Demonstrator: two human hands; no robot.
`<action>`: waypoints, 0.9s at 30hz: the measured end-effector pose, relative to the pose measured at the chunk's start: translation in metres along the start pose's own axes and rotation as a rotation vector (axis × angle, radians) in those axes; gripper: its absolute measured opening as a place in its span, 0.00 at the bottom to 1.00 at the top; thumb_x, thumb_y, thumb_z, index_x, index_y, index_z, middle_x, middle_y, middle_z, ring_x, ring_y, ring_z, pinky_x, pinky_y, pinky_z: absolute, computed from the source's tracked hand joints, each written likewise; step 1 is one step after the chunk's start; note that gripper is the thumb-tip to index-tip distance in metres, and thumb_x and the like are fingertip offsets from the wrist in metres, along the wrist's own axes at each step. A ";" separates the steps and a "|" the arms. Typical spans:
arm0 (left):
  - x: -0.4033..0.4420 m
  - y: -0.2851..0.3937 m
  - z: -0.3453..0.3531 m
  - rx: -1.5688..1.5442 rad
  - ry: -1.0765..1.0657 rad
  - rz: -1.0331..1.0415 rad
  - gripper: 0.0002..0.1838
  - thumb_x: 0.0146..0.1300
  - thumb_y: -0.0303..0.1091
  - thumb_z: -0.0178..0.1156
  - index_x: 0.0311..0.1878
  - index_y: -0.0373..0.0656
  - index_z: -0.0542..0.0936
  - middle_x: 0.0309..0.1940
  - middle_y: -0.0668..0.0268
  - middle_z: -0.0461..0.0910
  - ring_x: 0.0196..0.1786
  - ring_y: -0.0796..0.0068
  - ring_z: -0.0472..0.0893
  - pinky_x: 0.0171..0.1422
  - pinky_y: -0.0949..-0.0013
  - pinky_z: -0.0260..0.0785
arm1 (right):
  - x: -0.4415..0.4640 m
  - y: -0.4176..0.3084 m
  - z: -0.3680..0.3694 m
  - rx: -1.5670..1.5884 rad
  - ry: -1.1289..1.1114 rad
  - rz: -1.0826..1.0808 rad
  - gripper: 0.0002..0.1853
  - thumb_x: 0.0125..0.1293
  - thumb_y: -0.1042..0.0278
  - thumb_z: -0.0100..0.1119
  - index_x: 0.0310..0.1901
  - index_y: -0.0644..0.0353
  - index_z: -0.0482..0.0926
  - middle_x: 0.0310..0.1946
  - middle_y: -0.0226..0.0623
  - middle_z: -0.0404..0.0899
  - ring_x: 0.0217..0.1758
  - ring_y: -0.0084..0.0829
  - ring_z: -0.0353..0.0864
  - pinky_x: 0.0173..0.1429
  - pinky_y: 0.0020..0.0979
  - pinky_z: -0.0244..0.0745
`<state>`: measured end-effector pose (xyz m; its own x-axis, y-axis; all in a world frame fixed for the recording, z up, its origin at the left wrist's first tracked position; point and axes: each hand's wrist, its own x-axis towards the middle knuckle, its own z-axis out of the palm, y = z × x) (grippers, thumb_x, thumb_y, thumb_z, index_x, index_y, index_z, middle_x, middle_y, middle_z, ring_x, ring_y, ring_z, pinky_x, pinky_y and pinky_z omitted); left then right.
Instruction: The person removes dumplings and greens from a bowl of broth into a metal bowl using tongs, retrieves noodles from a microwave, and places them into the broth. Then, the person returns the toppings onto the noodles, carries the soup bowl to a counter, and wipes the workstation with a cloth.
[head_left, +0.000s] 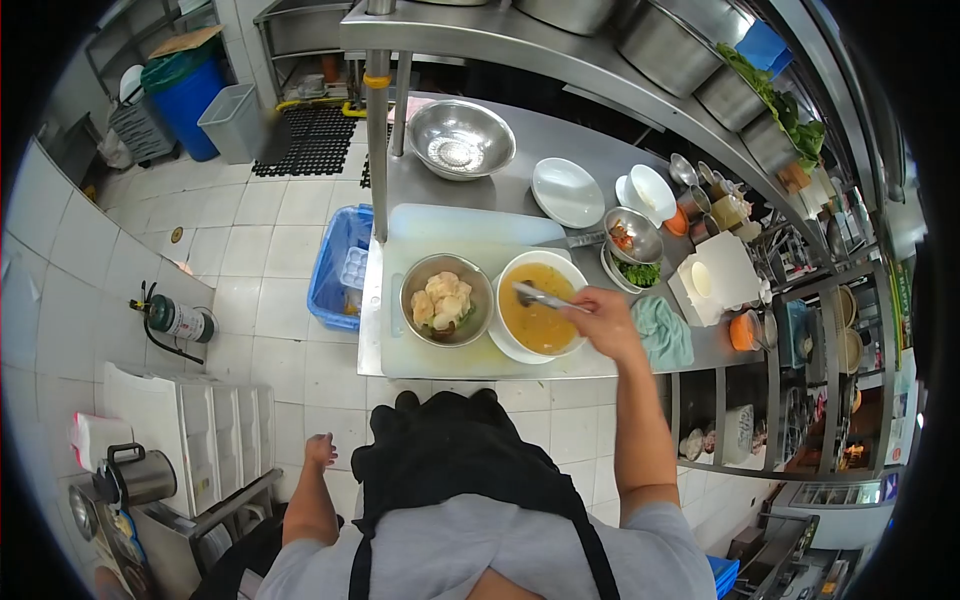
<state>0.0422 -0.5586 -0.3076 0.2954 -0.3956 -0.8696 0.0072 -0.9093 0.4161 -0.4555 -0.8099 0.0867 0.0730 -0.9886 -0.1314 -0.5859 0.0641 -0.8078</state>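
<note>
My right hand (604,322) is closed round the handle of a metal spoon (548,298), whose dark-looking head dips into yellow-orange soup in a white bowl (574,268). The bowl stands on a white plate (505,345). Left of it, a steel mixing bowl (404,305) holds pale, lumpy pieces of food (441,300) with some green beneath. Both bowls are on a whitish cutting board (440,228). Away from the counter, my left hand (319,452) hangs low at my side, holding nothing, its fingers loosely bent and partly apart.
A large steel bowl (462,140) and a white oval plate (567,192) stand farther back. To the right are a small pan (634,236), chopped greens (637,273), a green cloth (662,332) and a white box (715,275). A steel shelf (560,45) overhangs the back. A blue crate (338,265) sits left.
</note>
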 end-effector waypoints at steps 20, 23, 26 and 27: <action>0.020 -0.007 0.008 0.046 -0.040 -0.044 0.22 0.65 0.44 0.54 0.55 0.38 0.73 0.34 0.55 0.80 0.28 0.59 0.81 0.33 0.54 0.74 | -0.053 0.109 -0.027 0.415 0.474 0.103 0.08 0.63 0.70 0.64 0.41 0.61 0.76 0.20 0.28 0.74 0.16 0.15 0.66 0.17 0.19 0.58; 0.019 0.013 -0.005 0.142 -0.035 -0.029 0.22 0.65 0.44 0.53 0.55 0.37 0.73 0.34 0.55 0.80 0.29 0.59 0.82 0.33 0.54 0.74 | -0.062 0.169 0.011 0.387 0.541 0.256 0.10 0.62 0.68 0.65 0.39 0.62 0.75 0.22 0.30 0.75 0.19 0.16 0.69 0.20 0.22 0.62; 0.016 0.051 -0.015 0.193 -0.005 0.065 0.23 0.65 0.44 0.53 0.56 0.36 0.73 0.34 0.54 0.81 0.29 0.60 0.82 0.33 0.56 0.75 | -0.062 0.198 0.044 0.086 0.610 0.139 0.14 0.60 0.66 0.66 0.39 0.64 0.74 0.25 0.37 0.76 0.25 0.25 0.73 0.29 0.30 0.69; 0.015 0.067 -0.017 0.212 -0.018 0.081 0.24 0.66 0.45 0.53 0.57 0.36 0.72 0.38 0.53 0.80 0.33 0.59 0.82 0.36 0.56 0.74 | -0.059 0.190 0.055 0.001 0.675 0.114 0.14 0.59 0.65 0.66 0.39 0.65 0.73 0.27 0.40 0.76 0.28 0.30 0.74 0.33 0.33 0.70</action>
<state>0.0636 -0.6231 -0.2888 0.2701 -0.4692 -0.8408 -0.2173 -0.8804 0.4215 -0.5270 -0.7315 -0.0909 -0.5090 -0.8436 0.1709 -0.5591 0.1730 -0.8109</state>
